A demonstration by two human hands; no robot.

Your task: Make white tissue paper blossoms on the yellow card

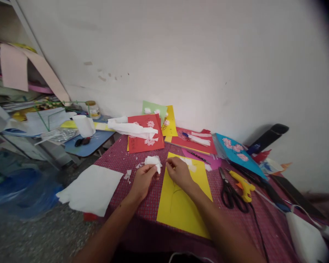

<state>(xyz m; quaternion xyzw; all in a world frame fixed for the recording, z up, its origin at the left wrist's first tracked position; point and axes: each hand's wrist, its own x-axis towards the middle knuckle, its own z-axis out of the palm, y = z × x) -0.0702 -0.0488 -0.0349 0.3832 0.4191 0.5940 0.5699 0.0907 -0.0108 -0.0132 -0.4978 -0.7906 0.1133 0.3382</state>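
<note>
My left hand (143,179) pinches a crumpled piece of white tissue paper (153,162) over the red checked tablecloth (120,160). My right hand (178,172) rests closed on the top of a yellow paper sheet (183,201), fingertips pinched just right of the tissue; what they hold is too small to see. White tissue scraps (128,174) lie to the left of my left hand.
Black scissors (230,191) and a yellow glue gun (244,185) lie right of the yellow sheet. Red (145,137), green, yellow and blue cards (238,151) with paper flowers lean by the wall. A large white sheet (91,188) overhangs the table's left edge. Cluttered shelves stand at left.
</note>
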